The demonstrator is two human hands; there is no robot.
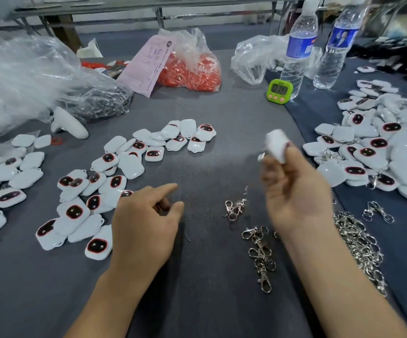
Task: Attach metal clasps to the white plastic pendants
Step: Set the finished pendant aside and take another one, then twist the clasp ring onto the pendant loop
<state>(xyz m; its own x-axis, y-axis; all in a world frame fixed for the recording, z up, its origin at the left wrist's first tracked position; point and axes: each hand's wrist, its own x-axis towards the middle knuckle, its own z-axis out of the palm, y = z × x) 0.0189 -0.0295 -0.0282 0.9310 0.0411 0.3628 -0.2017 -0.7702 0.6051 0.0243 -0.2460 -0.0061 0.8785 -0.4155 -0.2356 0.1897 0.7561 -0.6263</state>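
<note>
Now the right hand [292,189] is pinching a white pendant [276,145] above the clasps [261,254], while the left hand [146,223] is hovering loose-fingered, gripping nothing.

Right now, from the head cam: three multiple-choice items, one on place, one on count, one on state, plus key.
1. The green timer stands: A) by the nearer water bottle; B) on a chair; C) on the floor.
2. Water bottles upright: A) one; B) two; C) four.
3. The right hand: A) lies flat, empty; B) holds a white pendant raised; C) grips a bottle.
Key: 1A, the timer sits at that bottle's base; 2B, a second bottle stands beside it; 3B, fingers curl round the pendant.
</note>
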